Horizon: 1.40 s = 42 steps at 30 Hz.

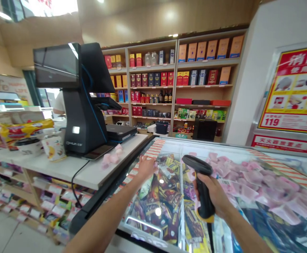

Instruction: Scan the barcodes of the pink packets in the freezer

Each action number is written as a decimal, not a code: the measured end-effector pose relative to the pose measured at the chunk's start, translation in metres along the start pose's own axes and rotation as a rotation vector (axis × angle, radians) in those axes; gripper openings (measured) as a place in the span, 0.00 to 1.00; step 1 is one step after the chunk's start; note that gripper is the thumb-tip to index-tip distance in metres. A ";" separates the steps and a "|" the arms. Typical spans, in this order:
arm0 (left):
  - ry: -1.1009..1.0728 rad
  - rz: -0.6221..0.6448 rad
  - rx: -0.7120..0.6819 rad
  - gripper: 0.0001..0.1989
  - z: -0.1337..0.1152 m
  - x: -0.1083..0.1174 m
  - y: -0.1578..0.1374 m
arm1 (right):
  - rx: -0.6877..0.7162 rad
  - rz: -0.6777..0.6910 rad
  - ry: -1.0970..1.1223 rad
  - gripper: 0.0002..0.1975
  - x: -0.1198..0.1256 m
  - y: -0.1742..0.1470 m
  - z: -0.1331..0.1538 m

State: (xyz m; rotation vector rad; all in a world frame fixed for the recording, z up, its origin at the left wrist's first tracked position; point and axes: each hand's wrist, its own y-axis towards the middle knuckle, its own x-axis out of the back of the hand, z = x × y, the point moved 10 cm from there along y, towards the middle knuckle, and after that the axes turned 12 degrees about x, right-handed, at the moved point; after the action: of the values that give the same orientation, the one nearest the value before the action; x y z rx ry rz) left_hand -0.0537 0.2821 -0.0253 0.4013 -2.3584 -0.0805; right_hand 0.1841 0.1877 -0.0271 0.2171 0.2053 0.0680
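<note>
My right hand is wrapped round the handle of a black and yellow barcode scanner. The scanner's head tilts up to the left, and its cable hangs down. My left hand is over the left part of a glass-topped freezer, its fingers curled. A small pink packet shows at its fingertips, mostly hidden. Many pink and white packets lie in a heap on the glass to the right of the scanner. A few more pink packets rest on the white counter. Wrapped ice creams show through the glass.
A black checkout terminal stands on the counter, with a cable hanging over the edge. Beside it are a patterned paper cup and yellow snack bags. Shelves of boxed goods line the back wall. A red notice hangs at right.
</note>
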 end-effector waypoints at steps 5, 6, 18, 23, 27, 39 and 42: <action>-0.405 0.067 0.167 0.15 -0.016 0.004 0.014 | 0.007 0.070 0.014 0.15 -0.009 -0.003 0.001; -0.484 0.095 0.199 0.18 -0.020 0.001 0.016 | 0.003 0.100 0.009 0.16 -0.013 -0.004 0.001; -0.832 0.256 0.367 0.17 -0.019 -0.035 0.007 | -0.031 0.144 0.078 0.14 -0.025 -0.011 0.001; -0.699 0.228 0.331 0.16 -0.013 -0.043 0.005 | -0.010 0.108 0.076 0.15 -0.015 -0.003 0.000; -0.481 0.147 0.260 0.13 -0.014 -0.054 0.000 | 0.026 -0.010 0.088 0.15 0.008 0.007 0.005; -0.044 -0.014 -0.013 0.19 -0.062 -0.063 -0.022 | 0.017 -0.089 0.137 0.13 0.023 0.010 0.009; 0.031 -0.205 0.087 0.21 -0.024 0.001 -0.007 | 0.010 -0.078 0.140 0.13 0.018 0.008 0.009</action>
State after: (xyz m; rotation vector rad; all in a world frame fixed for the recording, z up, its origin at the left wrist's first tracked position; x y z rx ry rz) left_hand -0.0364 0.2765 -0.0082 0.6815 -2.2892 -0.0671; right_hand 0.2034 0.1949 -0.0203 0.2146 0.3530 0.0049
